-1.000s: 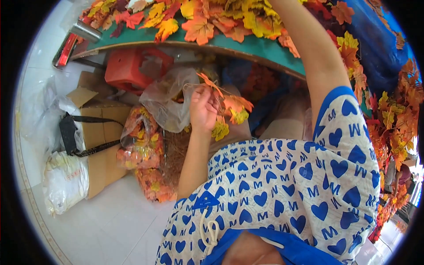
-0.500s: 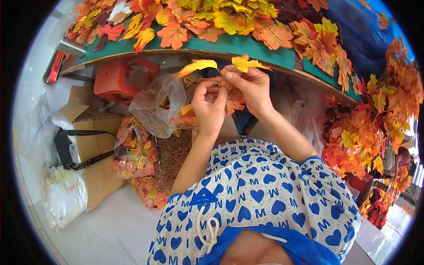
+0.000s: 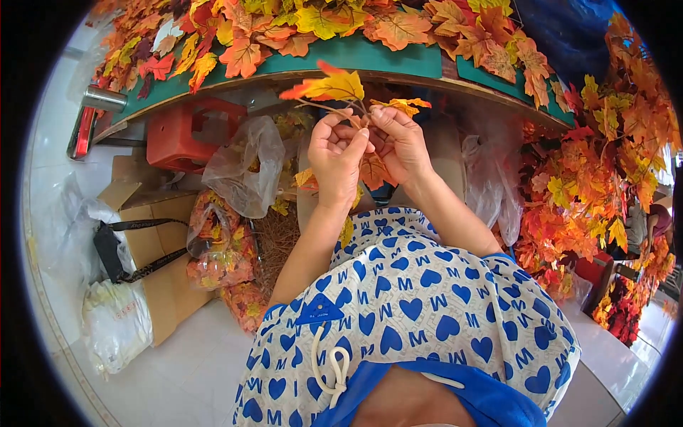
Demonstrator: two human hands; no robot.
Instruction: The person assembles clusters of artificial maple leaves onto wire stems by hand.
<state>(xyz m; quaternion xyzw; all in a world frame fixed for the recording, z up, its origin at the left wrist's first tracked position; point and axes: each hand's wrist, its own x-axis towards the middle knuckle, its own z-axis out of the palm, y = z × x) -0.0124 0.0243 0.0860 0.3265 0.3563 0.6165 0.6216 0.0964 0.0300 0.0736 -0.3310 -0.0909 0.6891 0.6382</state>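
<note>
In front of my chest my left hand (image 3: 337, 153) and my right hand (image 3: 401, 144) meet, fingers bent and pinched together. Between them they hold an artificial maple leaf branch with thin brown stems. A yellow-orange leaf (image 3: 334, 87) with red tips rises above my left fingers. Another yellow leaf (image 3: 405, 106) sticks out beyond my right fingertips. An orange leaf (image 3: 375, 173) hangs below, between my wrists. The exact spot where the stems meet is covered by my fingers.
A green-topped table (image 3: 270, 77) piled with artificial leaves (image 3: 398, 30) curves across the far side. Underneath are a red stool (image 3: 181, 135) and a clear plastic bag (image 3: 245, 171). Bagged leaves (image 3: 220, 256) and a cardboard box (image 3: 167, 285) stand left; leaf garlands (image 3: 569, 220) hang right.
The yellow-orange leaf has turned from edge-on to showing its face, higher up. My hands have drawn closer together, the right one slightly lower. The whole view has shifted a little.
</note>
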